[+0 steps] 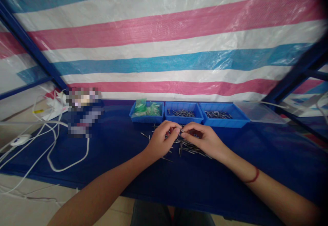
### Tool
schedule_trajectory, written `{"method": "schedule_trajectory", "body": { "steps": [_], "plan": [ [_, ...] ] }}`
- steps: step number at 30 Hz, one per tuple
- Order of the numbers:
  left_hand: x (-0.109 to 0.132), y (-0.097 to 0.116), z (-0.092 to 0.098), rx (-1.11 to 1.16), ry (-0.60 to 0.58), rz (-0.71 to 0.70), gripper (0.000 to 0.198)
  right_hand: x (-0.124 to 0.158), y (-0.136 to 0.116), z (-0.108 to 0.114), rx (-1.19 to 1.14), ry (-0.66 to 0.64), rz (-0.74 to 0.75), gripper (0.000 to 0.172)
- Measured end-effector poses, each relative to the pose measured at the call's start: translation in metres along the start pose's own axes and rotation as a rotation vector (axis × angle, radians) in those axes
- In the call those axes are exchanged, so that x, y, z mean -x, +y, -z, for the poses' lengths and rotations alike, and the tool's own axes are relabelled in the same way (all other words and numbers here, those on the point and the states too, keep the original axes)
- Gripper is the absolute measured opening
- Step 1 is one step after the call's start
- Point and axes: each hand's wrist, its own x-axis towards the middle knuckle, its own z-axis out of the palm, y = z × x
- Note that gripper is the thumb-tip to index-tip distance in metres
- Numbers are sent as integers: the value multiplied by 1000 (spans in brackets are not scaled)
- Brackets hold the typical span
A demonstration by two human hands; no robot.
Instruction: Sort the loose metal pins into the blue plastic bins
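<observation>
in the head view, the left hand and the right hand meet over the surface, each narrowed to a pinch of thumb and forefinger around a small metal piece. the fingers hide most of it, so one cannot tell whether it is a single part or two. below lies a loose pile of slim metal rods, with a few strays to the left. on the far side, three blue trays stand in a row: the left tray holds green packets, while the middle tray and the right tray hold more metal pieces.

for such fine handling, a light fingertip grip from both sides would probably serve best, with the two hands in line so that the piece does not tilt. keeping the wrists above the pile should avoid scattering the rods.
</observation>
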Motion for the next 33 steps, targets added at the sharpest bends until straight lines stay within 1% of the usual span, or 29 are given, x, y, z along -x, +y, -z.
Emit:
{"method": "schedule_trajectory", "body": {
  "steps": [4,7,10,12,15,18,21,24,26,28,31,33],
  "plan": [
    [0,-2,0,-64,3,0,14,-2,0,7,1,62,-8,26],
    [2,-4,0,-217,-29,-33,16,-5,3,20,105,177,11,27],
    [5,-4,1,-432,-119,-29,22,-9,11,45,336,349,1,24],
    [7,-5,1,-542,-182,-19,25,-11,18,65,522,435,-51,21],
    [10,-8,2,-629,-250,-23,28,-12,28,90,770,480,-155,19],
    [10,-11,2,-655,-280,-39,26,-10,35,102,930,472,-251,23],
    [10,-11,2,-651,-288,-55,20,-9,39,103,1057,451,-311,28],
    [10,-12,2,-647,-292,-74,17,-10,38,99,1081,455,-275,27],
    [10,-12,2,-647,-285,-87,16,-11,37,93,1068,452,-202,26],
    [10,-12,1,-640,-273,-94,15,-12,35,87,1029,432,-90,25],
    [9,-11,1,-632,-266,-95,17,-13,27,74,909,350,100,20],
    [8,-9,2,-620,-257,-87,19,-12,20,62,802,280,190,17]
  ]
}}
